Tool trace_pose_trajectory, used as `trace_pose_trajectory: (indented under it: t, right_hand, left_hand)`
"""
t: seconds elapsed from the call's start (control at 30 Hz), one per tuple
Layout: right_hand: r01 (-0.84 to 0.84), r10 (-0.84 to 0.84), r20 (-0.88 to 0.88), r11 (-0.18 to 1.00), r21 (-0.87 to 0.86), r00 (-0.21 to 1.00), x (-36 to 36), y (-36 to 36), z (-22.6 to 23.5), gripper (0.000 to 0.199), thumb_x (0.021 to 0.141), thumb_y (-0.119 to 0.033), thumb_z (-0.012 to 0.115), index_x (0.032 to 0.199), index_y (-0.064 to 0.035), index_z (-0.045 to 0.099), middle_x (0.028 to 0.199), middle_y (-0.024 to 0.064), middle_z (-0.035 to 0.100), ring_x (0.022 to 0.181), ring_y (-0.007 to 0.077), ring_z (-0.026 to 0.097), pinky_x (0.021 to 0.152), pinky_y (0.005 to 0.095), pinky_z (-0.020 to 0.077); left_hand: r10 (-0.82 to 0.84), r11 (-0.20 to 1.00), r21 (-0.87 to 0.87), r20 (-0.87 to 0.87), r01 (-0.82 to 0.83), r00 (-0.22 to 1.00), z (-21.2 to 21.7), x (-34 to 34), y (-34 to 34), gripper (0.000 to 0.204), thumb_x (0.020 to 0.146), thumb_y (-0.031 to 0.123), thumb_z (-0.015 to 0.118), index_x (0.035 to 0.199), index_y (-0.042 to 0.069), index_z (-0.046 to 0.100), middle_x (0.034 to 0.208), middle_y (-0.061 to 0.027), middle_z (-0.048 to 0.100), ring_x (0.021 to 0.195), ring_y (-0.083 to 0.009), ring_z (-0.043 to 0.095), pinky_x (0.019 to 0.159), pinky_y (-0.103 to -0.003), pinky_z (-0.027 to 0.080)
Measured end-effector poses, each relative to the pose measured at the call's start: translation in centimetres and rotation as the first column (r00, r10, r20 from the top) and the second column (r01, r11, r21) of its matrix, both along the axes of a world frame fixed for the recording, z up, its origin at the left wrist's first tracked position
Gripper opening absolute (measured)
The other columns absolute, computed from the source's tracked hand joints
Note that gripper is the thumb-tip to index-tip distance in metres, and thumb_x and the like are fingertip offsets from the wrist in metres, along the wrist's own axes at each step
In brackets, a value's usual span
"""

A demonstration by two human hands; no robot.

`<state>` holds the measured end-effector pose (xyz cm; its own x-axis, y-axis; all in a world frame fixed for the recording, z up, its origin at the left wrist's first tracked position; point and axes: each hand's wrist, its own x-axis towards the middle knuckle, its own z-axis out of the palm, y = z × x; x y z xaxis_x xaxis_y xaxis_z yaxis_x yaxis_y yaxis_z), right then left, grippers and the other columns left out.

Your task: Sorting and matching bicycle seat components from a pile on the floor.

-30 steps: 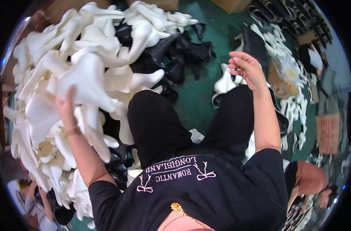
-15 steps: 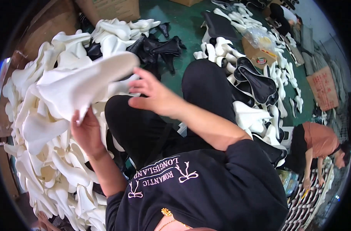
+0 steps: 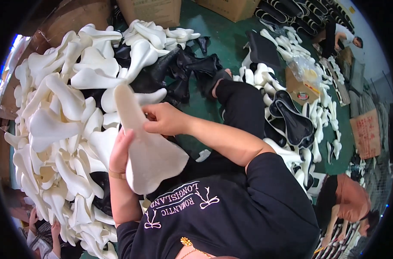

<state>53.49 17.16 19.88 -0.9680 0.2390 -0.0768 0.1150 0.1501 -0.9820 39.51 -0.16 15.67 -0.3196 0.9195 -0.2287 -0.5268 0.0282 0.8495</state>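
Two hands hold one white saddle-shaped foam pad [image 3: 144,151] above the person's lap, its narrow nose up and its broad end down. At the far left, a large heap of white pads [image 3: 62,125] covers the green floor [image 3: 231,47] from its upper left down to the lower left corner. The left hand [image 3: 120,151] is closed on the held pad's left edge, fingers behind it; a thin band sits at that wrist. The right hand [image 3: 164,119] is closed on the pad's upper right edge, just below the nose. Black saddle covers [image 3: 183,71] lie behind the held pad, touching the white heap. Further right, a black finished saddle [image 3: 297,125] rests among more white pads. At the lower right edge another person [image 3: 347,203] bends over.
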Motion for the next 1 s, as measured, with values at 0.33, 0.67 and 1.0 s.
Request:
trace_pose_trajectory:
  t: [0.33,0.67,1.0]
  right_hand:
    - [0.435,-0.538,0.197,0.809,0.396,0.82,1.8,29.7,-18.2,0.047,0.076,-0.021,0.071,0.119,-0.006,0.059,0.097,0.0148,0.067,0.083,0.0272,0.067,0.072,0.038,0.0551]
    - [-0.432,-0.502,0.533,0.313,0.846,0.681,-5.9,47.3,-28.6,0.081,0.074,-0.018,0.067,0.145,-0.0252,0.029,0.141,0.0094,0.045,0.135,0.0268,0.036,0.104,0.0632,0.0258]
    - [-0.587,-0.334,0.853,0.621,0.52,0.402,-8.1,50.4,-34.6,0.09,0.054,-0.008,0.08,0.137,-0.0087,0.044,0.12,0.0167,0.061,0.114,0.0304,0.058,0.094,0.0405,0.0478]
  left_hand:
    - [0.34,0.938,-0.089,0.431,-0.336,0.836,1.4,2.3,15.5,0.055,0.087,0.041,0.056,0.128,0.005,0.046,0.113,-0.0127,0.058,0.107,-0.0284,0.055,0.096,-0.044,0.043]
    - [0.693,0.711,-0.332,0.182,-0.62,0.697,0.5,-0.2,21.4,0.071,0.079,0.037,0.059,0.14,0.012,0.031,0.12,-0.0169,0.053,0.114,-0.0331,0.051,0.101,-0.048,0.039]
    - [0.664,0.745,-0.297,0.237,-0.597,0.71,-0.4,-2.3,22.6,0.061,0.081,0.024,0.059,0.135,0.01,0.033,0.121,-0.0182,0.052,0.122,-0.0359,0.046,0.102,-0.052,0.038]
